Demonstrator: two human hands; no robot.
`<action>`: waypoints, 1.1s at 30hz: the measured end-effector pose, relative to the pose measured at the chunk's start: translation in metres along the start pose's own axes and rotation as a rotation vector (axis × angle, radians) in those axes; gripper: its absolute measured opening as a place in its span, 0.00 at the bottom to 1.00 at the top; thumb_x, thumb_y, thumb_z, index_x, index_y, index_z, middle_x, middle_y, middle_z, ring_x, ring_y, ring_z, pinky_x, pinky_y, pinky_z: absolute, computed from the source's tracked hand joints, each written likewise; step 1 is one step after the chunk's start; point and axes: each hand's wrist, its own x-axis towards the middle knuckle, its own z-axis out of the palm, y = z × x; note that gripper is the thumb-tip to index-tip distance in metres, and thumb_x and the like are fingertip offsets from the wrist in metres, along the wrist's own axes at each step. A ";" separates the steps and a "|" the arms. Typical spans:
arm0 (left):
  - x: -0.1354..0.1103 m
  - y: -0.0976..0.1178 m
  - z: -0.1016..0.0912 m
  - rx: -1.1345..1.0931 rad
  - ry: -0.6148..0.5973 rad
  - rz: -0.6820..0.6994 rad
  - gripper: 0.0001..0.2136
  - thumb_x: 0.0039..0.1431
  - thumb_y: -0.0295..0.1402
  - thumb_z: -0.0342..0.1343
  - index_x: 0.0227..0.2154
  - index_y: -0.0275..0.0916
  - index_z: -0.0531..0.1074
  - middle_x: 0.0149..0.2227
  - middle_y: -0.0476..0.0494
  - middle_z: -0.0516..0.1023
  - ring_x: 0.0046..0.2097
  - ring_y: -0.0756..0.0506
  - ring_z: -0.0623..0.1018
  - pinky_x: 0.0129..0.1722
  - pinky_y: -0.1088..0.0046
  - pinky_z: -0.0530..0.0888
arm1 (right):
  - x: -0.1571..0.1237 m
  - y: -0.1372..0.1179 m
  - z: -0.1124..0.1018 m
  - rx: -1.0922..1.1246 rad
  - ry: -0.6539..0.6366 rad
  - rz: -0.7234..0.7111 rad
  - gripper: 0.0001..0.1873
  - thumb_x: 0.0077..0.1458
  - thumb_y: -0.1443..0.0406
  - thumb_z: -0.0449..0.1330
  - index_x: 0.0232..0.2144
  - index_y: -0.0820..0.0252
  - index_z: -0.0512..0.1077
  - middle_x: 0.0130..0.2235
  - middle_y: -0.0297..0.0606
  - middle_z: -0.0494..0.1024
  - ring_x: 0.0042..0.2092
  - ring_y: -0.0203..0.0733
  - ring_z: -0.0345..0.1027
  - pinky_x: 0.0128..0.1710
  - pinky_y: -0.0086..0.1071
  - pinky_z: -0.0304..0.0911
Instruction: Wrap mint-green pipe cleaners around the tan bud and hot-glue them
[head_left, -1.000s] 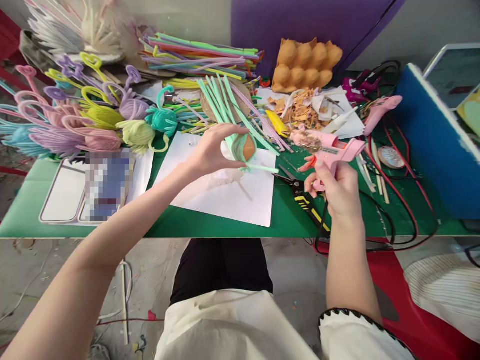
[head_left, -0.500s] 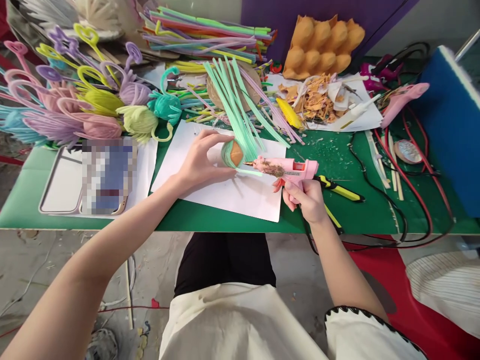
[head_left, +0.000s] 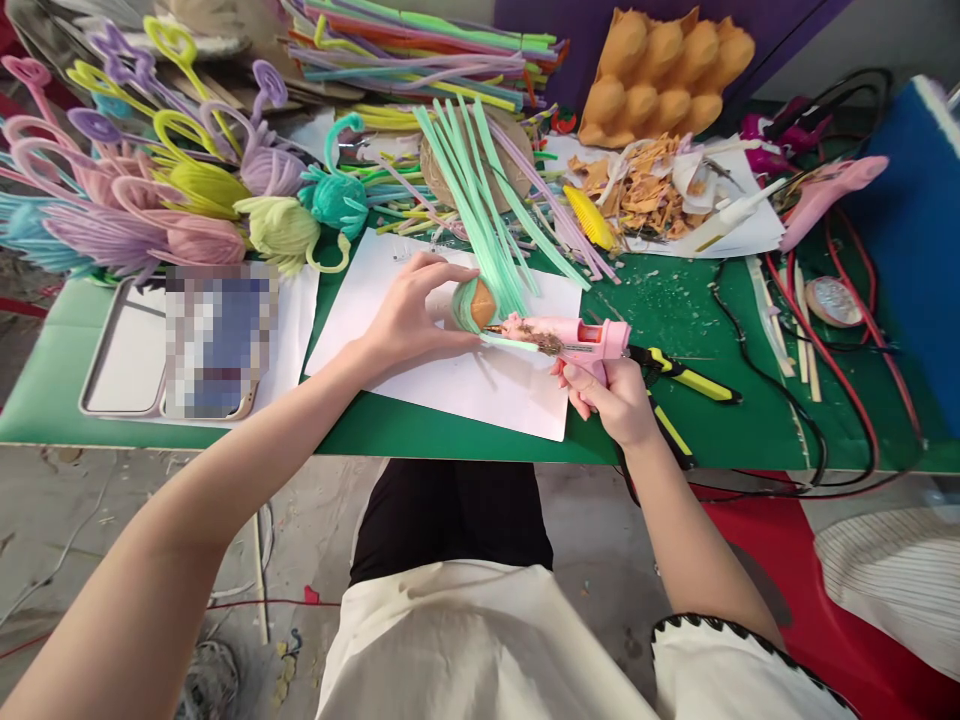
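Between thumb and fingers, my left hand (head_left: pixel 415 312) grips a small rounded piece (head_left: pixel 480 303), orange-brown on its face and wrapped in mint-green strands. A pale green strip sticks out below it to the right. My right hand (head_left: pixel 611 395) is wrapped round the handle of a pink glue gun (head_left: pixel 574 337), whose nozzle points left and meets or nearly meets the piece. Grime coats the gun's front. Under both lies a sheet of white paper (head_left: pixel 360 330). Mint-green pipe cleaners (head_left: pixel 480 220) fan out just behind the piece.
Yarn-like swans (head_left: pixel 202 190) crowd the left, behind a phone (head_left: pixel 217 345). Bundled pipe cleaners (head_left: pixel 427 60) and an orange egg-carton piece (head_left: pixel 667 75) stand at the back. Yellow-handled pliers (head_left: pixel 697 382), cables (head_left: pixel 855 330) and a second pink glue gun (head_left: pixel 836 195) lie right.
The glue gun's nozzle has come up to the orange-brown face of the piece, closing a small gap. My left hand keeps its grip. The whole view has shifted slightly.
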 end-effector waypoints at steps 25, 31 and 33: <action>0.000 -0.001 0.001 -0.010 -0.003 -0.030 0.34 0.44 0.46 0.77 0.55 0.43 0.75 0.51 0.40 0.78 0.53 0.37 0.77 0.55 0.56 0.77 | 0.000 0.002 -0.001 -0.091 0.011 -0.024 0.25 0.57 0.43 0.65 0.31 0.58 0.74 0.14 0.26 0.65 0.16 0.33 0.56 0.19 0.31 0.50; 0.000 0.002 -0.001 -0.010 -0.014 -0.043 0.34 0.43 0.45 0.77 0.54 0.43 0.75 0.50 0.40 0.78 0.52 0.38 0.77 0.55 0.58 0.76 | -0.001 -0.003 -0.001 -0.127 -0.006 -0.031 0.27 0.58 0.42 0.63 0.24 0.58 0.73 0.12 0.28 0.64 0.16 0.33 0.57 0.18 0.31 0.51; 0.000 0.002 -0.001 -0.011 -0.018 -0.045 0.34 0.43 0.43 0.78 0.54 0.42 0.75 0.50 0.40 0.78 0.52 0.38 0.77 0.55 0.58 0.77 | -0.001 -0.004 0.000 -0.121 -0.005 -0.037 0.27 0.59 0.42 0.63 0.25 0.58 0.74 0.12 0.28 0.64 0.16 0.34 0.57 0.18 0.32 0.51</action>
